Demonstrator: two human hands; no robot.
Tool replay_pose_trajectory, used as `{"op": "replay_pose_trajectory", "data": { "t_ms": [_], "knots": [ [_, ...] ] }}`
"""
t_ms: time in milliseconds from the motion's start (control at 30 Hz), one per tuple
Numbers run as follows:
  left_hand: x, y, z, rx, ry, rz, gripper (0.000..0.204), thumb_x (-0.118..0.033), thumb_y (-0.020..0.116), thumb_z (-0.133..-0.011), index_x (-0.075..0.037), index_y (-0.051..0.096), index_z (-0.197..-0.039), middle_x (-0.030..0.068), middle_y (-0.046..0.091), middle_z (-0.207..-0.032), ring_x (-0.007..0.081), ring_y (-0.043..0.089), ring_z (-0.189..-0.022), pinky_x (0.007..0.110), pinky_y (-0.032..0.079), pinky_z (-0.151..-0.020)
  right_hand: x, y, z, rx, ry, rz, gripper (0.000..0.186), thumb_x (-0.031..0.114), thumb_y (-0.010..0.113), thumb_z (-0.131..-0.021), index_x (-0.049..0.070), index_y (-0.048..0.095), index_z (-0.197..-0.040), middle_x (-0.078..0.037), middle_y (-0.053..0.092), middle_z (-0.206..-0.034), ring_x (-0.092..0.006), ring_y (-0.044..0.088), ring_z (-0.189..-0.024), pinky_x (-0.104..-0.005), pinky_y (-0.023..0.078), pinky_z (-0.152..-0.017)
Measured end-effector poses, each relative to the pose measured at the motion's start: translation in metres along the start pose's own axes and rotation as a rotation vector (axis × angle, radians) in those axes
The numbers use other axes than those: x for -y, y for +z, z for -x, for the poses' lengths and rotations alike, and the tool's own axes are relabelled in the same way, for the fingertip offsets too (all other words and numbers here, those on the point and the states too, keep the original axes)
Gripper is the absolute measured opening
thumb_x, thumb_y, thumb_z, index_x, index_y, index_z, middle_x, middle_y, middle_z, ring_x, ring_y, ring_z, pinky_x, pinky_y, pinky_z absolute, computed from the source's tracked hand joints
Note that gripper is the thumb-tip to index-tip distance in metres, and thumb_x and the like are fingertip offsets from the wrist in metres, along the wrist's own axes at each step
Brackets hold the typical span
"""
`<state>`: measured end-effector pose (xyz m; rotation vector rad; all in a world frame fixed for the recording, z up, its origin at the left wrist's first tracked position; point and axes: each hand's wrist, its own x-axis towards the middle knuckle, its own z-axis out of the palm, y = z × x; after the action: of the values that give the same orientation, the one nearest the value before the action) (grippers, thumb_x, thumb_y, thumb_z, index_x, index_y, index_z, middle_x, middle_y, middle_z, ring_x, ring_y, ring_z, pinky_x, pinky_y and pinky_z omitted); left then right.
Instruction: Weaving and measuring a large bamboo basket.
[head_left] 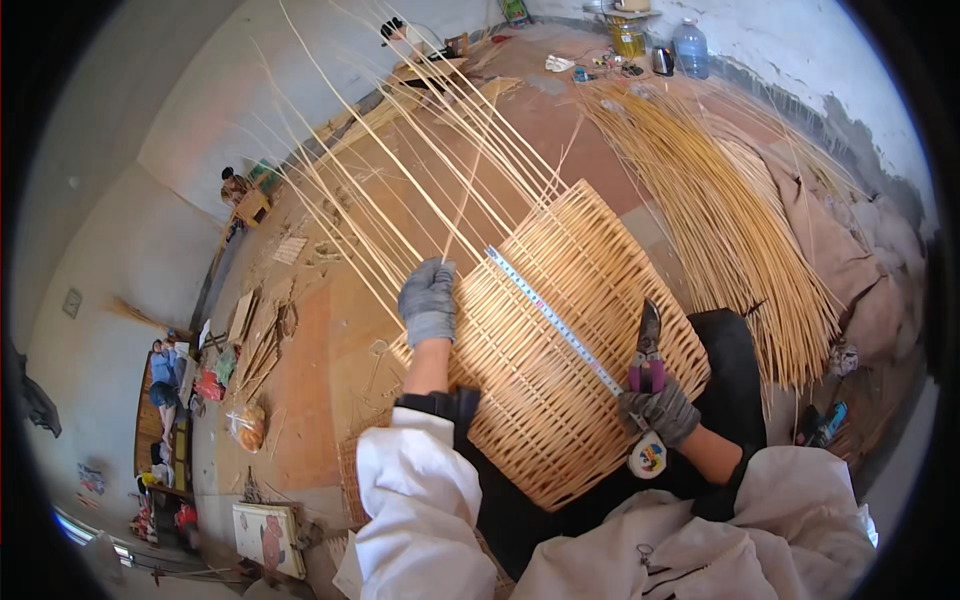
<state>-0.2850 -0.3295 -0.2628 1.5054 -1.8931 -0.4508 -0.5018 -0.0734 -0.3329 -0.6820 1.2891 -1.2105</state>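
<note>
A woven wicker panel [570,340], perhaps a basket's side, rests across my lap, its long unwoven rods [370,150] fanning out from the far edge. A pale tape blade [545,312] runs diagonally over the weave, from the far edge down to my right hand. My right hand [662,412], in a grey glove, is closed around the tape measure, whose round case [648,456] shows below the fingers. Pruning shears [648,352] with purple handles stick up from the same hand. At the panel's left edge, my gloved left hand [428,300] is closed round the rods; its fingertips are partly hidden.
A big bundle of willow rods [730,220] lies on the floor to the right, beside a brown cloth [835,250]. Two people [410,42] sit working farther off; another person [163,370] is at left. A water jug [690,50] stands at the back wall.
</note>
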Motion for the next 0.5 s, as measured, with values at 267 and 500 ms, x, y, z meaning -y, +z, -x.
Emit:
{"op": "replay_pose_trajectory", "data": {
  "t_ms": [267,500],
  "knots": [
    [0.003,0.011,0.026,-0.140,0.387,-0.291,0.027,-0.025,0.063,-0.079,-0.011,0.064,-0.102,0.0114,0.062,-0.097,0.0266,0.056,-0.093,0.036,0.045,-0.082,-0.037,0.009,0.005,0.036,0.148,0.221,0.020,0.016,0.068,-0.074,0.002,0.059,-0.085,-0.006,0.059,-0.067,-0.0146,0.056,-0.058,-0.0286,0.048,-0.054],
    [0.012,0.018,-0.010,-0.149,0.391,-0.348,0.030,-0.033,0.051,-0.086,-0.014,0.062,-0.106,0.0127,0.060,-0.103,0.0303,0.054,-0.099,0.039,0.042,-0.086,-0.101,-0.019,0.052,-0.042,0.075,0.327,0.019,0.020,0.067,-0.075,0.004,0.057,-0.078,-0.005,0.059,-0.065,-0.0146,0.058,-0.060,-0.0289,0.047,-0.055]
  ]
}}
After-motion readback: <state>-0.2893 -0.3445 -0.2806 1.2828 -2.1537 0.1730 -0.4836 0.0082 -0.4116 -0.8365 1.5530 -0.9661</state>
